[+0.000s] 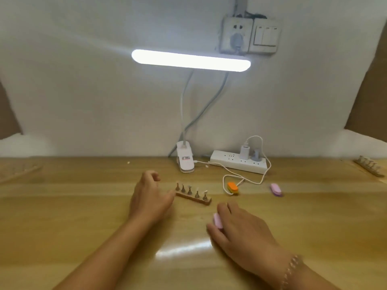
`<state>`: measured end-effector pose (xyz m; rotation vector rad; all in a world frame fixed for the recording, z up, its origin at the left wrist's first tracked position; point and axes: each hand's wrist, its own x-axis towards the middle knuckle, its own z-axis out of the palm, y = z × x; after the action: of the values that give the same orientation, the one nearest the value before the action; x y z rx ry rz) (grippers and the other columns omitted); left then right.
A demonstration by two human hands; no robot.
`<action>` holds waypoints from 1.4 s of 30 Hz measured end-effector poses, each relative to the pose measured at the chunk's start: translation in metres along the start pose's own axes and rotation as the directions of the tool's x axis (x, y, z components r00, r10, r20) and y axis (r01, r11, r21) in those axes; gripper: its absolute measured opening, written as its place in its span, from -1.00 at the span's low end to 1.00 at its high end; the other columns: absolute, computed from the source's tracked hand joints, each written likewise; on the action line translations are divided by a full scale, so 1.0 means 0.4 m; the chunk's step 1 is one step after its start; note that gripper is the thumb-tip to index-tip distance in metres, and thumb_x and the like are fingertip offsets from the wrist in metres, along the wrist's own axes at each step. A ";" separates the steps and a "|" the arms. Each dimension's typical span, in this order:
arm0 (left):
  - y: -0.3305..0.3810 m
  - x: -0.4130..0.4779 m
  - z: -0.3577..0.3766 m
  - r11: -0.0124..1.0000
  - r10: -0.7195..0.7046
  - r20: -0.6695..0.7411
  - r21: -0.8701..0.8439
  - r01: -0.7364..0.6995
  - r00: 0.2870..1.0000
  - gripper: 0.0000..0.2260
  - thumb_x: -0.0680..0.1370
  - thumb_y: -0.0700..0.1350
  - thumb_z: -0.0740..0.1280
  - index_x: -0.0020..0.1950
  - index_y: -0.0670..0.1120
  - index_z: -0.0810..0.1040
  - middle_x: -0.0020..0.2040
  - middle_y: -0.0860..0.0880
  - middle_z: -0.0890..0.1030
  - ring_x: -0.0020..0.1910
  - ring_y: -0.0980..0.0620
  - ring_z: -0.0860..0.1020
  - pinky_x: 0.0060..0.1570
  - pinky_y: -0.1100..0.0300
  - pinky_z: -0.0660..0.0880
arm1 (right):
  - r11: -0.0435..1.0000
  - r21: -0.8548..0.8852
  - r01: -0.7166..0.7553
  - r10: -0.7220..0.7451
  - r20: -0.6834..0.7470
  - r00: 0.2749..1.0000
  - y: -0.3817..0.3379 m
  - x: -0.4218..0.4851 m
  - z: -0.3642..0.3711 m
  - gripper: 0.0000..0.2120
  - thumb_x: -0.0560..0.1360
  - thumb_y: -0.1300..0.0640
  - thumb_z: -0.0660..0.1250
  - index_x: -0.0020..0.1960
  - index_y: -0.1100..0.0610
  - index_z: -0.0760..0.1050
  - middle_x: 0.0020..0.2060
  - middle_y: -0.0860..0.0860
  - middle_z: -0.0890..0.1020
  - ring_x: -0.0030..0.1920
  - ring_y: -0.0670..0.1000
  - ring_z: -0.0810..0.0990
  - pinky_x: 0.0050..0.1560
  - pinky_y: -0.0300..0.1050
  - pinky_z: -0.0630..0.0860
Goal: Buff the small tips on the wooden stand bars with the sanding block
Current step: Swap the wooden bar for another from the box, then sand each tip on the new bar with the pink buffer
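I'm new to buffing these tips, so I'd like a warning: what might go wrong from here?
The stand may slide or tip under the block, since the left hand is only at its end, not visibly gripping it. The tips stand close together, so the block in the right hand may knock a neighbour loose.

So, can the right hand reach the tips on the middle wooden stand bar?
Probably yes: only bare wooden tabletop separates the right hand, gripping the pink sanding block, from the short wooden stand bar; the left hand sits at its far end.
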<state>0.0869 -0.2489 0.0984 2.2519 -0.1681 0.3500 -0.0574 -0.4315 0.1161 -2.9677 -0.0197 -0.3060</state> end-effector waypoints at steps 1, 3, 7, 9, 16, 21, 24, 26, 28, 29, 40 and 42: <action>-0.026 0.013 -0.016 0.999 -0.034 0.082 0.037 0.031 0.996 -0.50 0.45 -0.03 0.46 0.29 -0.02 0.31 0.28 0.00 0.51 0.25 -0.04 0.48 0.24 0.05 0.43 | 1.000 0.010 -0.015 0.015 0.004 1.000 -0.015 0.010 0.001 -0.76 0.64 -0.17 -0.02 0.12 -0.03 0.22 0.07 -0.03 0.42 0.08 0.08 0.52 -0.05 -0.03 0.38; -0.046 0.029 -0.028 0.995 -0.026 0.216 0.096 0.005 0.976 -0.44 0.46 -0.01 0.43 0.40 0.02 0.27 0.39 0.05 0.47 0.38 -0.01 0.41 0.37 0.06 0.30 | 0.996 0.051 -0.074 0.072 0.031 0.997 -0.026 0.032 0.005 -0.84 0.66 -0.07 -0.02 0.05 0.00 0.21 0.04 0.00 0.49 0.05 0.12 0.54 -0.03 -0.01 0.40; -0.015 0.038 -0.022 0.996 0.051 0.357 0.054 -0.075 0.933 -0.39 0.46 0.02 0.43 0.45 0.10 0.26 0.35 0.19 0.50 0.41 0.09 0.39 0.39 0.09 0.20 | 0.915 0.288 -0.283 0.306 -0.034 0.952 -0.023 0.074 0.007 -0.86 0.63 -0.01 0.06 0.02 0.06 0.29 -0.13 0.03 0.57 -0.07 0.18 0.56 -0.10 0.00 0.43; -0.007 0.033 -0.022 0.993 0.091 0.362 0.042 -0.113 0.928 -0.47 0.46 0.05 0.46 0.37 0.13 0.33 0.17 0.23 0.55 0.33 0.10 0.45 0.39 0.08 0.26 | 0.872 0.371 -0.320 0.364 -0.051 0.930 -0.015 0.084 0.013 -0.90 0.61 0.03 0.07 -0.01 0.04 0.30 -0.19 0.02 0.58 -0.13 0.18 0.55 -0.16 0.01 0.41; -0.050 -0.033 -0.061 0.955 0.296 0.322 -0.119 -0.272 0.899 -0.79 0.45 -0.06 0.51 0.04 0.06 0.59 -0.02 0.16 0.55 -0.08 0.19 0.51 0.09 0.03 0.52 | 0.937 0.279 -0.209 0.244 -0.095 0.965 0.001 0.087 0.040 -0.75 0.53 -0.30 0.09 0.01 -0.14 0.27 -0.33 -0.16 0.53 -0.16 0.02 0.58 -0.21 -0.06 0.36; -0.038 -0.051 -0.066 0.935 0.354 0.305 -0.150 -0.322 0.884 -0.81 0.44 -0.10 0.52 0.02 0.04 0.64 -0.03 0.11 0.56 -0.07 0.10 0.52 0.06 0.01 0.51 | 0.946 0.315 -0.070 0.129 -0.171 0.977 0.013 0.096 0.049 -0.83 0.50 -0.15 0.37 -0.03 -0.15 0.40 -0.44 -0.10 0.49 -0.35 -0.09 0.49 -0.36 -0.11 0.35; -0.032 -0.052 -0.062 0.942 0.334 0.321 -0.111 -0.315 0.886 -0.82 0.45 -0.05 0.51 0.02 0.06 0.63 0.00 0.13 0.58 -0.01 0.09 0.54 0.16 -0.04 0.47 | 0.930 0.362 -0.062 0.143 -0.201 0.969 0.022 0.104 0.056 -0.87 0.50 -0.06 0.40 -0.12 -0.11 0.45 -0.43 -0.07 0.49 -0.33 -0.04 0.48 -0.32 -0.09 0.37; -0.032 -0.052 -0.061 0.955 0.295 0.322 -0.074 -0.287 0.900 -0.83 0.45 -0.01 0.51 0.01 0.09 0.62 0.01 0.15 0.60 0.02 0.13 0.55 0.23 -0.05 0.43 | 0.930 0.365 -0.051 0.140 -0.222 0.965 0.025 0.105 0.062 -0.86 0.49 -0.02 0.42 -0.14 -0.11 0.45 -0.49 -0.09 0.42 -0.37 -0.07 0.44 -0.36 -0.11 0.33; -0.029 -0.050 -0.060 0.961 0.272 0.322 -0.043 -0.273 0.907 -0.83 0.46 0.03 0.50 0.01 0.13 0.60 0.00 0.17 0.60 0.00 0.15 0.54 0.26 -0.04 0.41 | 0.936 0.350 -0.032 0.123 -0.240 0.963 0.028 0.105 0.066 -0.85 0.49 0.02 0.42 -0.16 -0.11 0.45 -0.53 -0.09 0.42 -0.42 -0.07 0.42 -0.39 -0.15 0.30; -0.027 -0.049 -0.061 0.964 0.261 0.318 -0.037 -0.264 0.911 -0.82 0.46 0.03 0.49 0.02 0.14 0.59 0.01 0.18 0.60 0.00 0.15 0.55 0.26 -0.04 0.41 | 0.939 0.343 -0.023 0.115 -0.248 0.962 0.028 0.104 0.067 -0.85 0.49 0.04 0.42 -0.15 -0.10 0.45 -0.52 -0.10 0.43 -0.43 -0.06 0.43 -0.40 -0.15 0.30; 0.012 -0.109 -0.053 0.843 0.532 0.088 0.041 -0.536 0.842 -0.73 0.43 0.00 0.44 0.02 0.07 0.40 -0.06 0.17 0.47 -0.16 0.17 0.39 -0.17 0.37 0.35 | 0.823 0.559 0.097 0.052 -0.243 0.969 -0.012 0.090 0.049 -0.92 0.47 0.09 0.45 -0.14 -0.02 0.56 -0.31 -0.03 0.63 -0.29 0.05 0.56 -0.18 0.08 0.52; 0.027 -0.135 -0.038 0.863 0.505 0.197 -0.096 -0.496 0.840 -0.78 0.43 0.03 0.39 0.02 0.11 0.43 -0.05 0.19 0.54 -0.14 0.17 0.48 -0.13 0.23 0.47 | 0.769 0.628 0.119 0.048 -0.243 0.969 -0.028 0.088 0.049 -0.92 0.47 0.13 0.45 -0.14 0.02 0.56 -0.30 -0.03 0.64 -0.28 0.01 0.57 -0.18 0.04 0.51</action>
<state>0.0298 -0.2438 0.0990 2.1743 -0.8869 0.3679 -0.0194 -0.4175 0.1060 -2.2298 -0.1266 -0.5458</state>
